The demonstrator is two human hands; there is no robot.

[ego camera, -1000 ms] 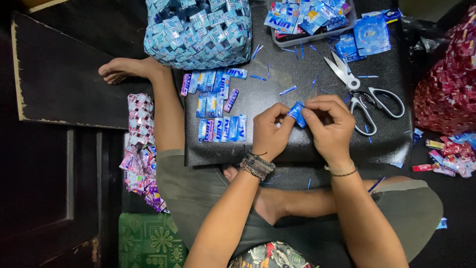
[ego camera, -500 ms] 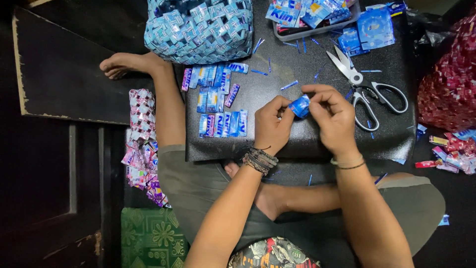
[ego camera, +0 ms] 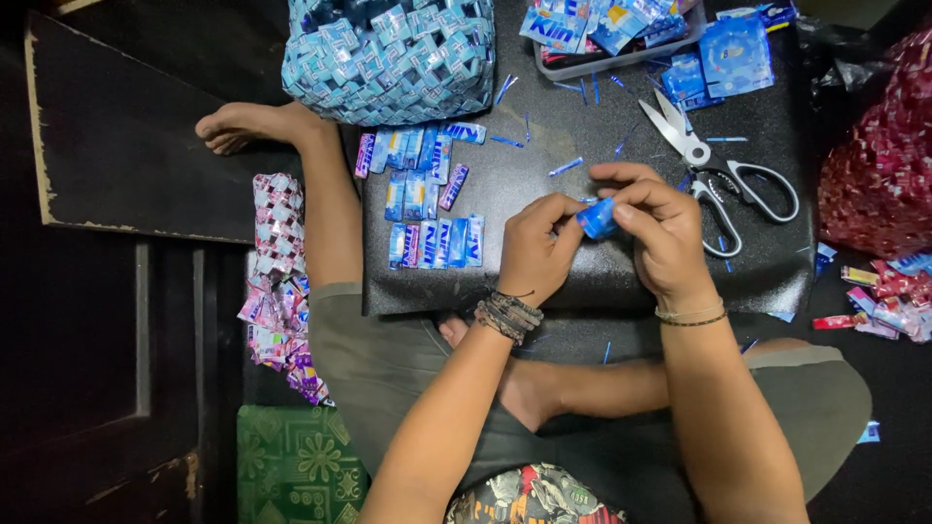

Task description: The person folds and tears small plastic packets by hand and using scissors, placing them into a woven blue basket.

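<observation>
A small blue folded wrapper strip (ego camera: 596,217) is pinched between both of my hands above a black board (ego camera: 544,281) that rests across my lap. My left hand (ego camera: 537,247) grips the strip's left end and my right hand (ego camera: 656,228) holds its right end with thumb and fingertips. To the left on the board lie rows of several folded blue strips (ego camera: 424,202). Scissors (ego camera: 723,175) with grey handles lie just right of my right hand.
A woven blue wrapper basket (ego camera: 388,53) stands at the board's far edge. A tray of blue wrappers (ego camera: 607,29) sits at the top right. A pink woven band (ego camera: 277,272) lies on the floor at left, and pink wrappers (ego camera: 888,291) lie at right.
Both hands have shifted slightly up and away from me on the board, still working the same blue strip. Everything else stays in place.
</observation>
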